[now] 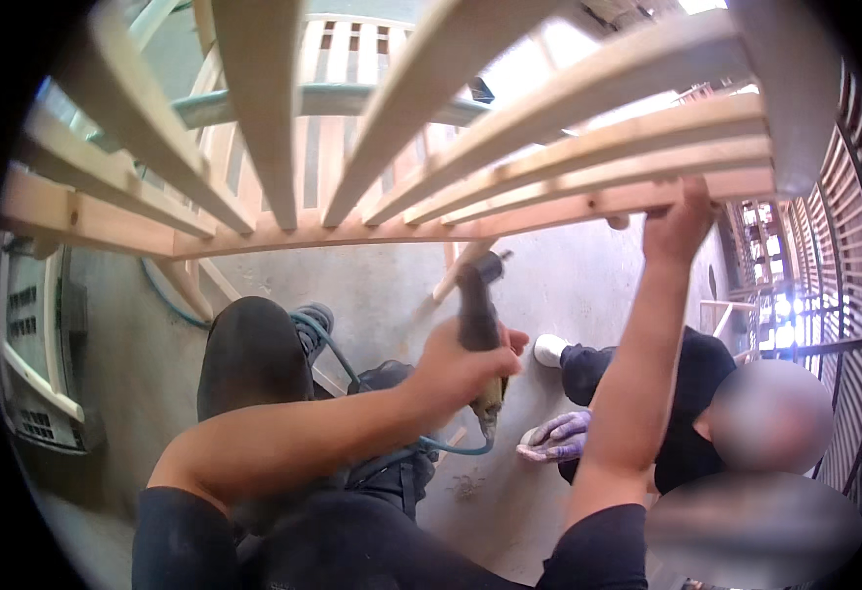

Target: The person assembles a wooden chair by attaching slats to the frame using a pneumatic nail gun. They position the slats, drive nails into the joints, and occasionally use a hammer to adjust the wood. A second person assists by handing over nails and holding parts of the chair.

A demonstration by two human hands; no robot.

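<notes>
My left hand [456, 369] is closed around the handle of a pistol-shaped air driver [478, 313]. The tool has a dark body and a short tip pointing right; a teal hose [465, 450] runs from the bottom of its handle. Across the upper view stretches a pale wooden slatted frame [328, 234], its slats joined to a long rail. Beneath the rail's right end, my right hand [680, 224] wraps its fingers around the wood. The driver's tip is apart from the frame.
A crouching person in dark clothes, wearing a purple-white glove [557, 436], is close by my right arm. Dark metal racking [844, 285] lines the right side. A dark slotted crate [38, 344] stands at left. More wooden slatted pieces [347, 49] lie beyond the frame. Hose crosses the concrete floor [372, 280].
</notes>
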